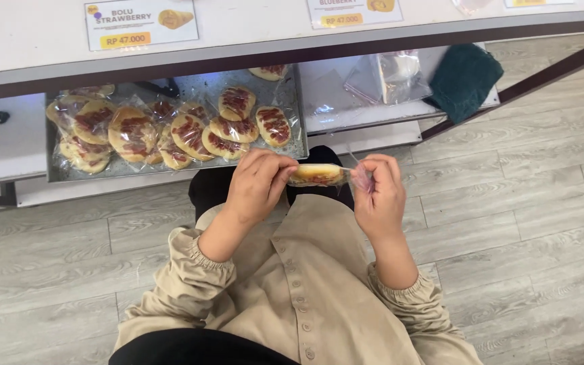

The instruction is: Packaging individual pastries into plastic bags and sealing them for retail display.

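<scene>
Risk: bun (317,175) may slip from the thin wrap and drop to the floor (522,223) if either grip loosens.
Left hand (259,184): fingers closed around 1 bun end.
Right hand (378,192): pinching the wrap's tail.
Bun: golden, red-streaked, held between both hands, below the tray (292,145).

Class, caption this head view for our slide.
Both hands hold a wrapped bun above a tray of buns.
</scene>
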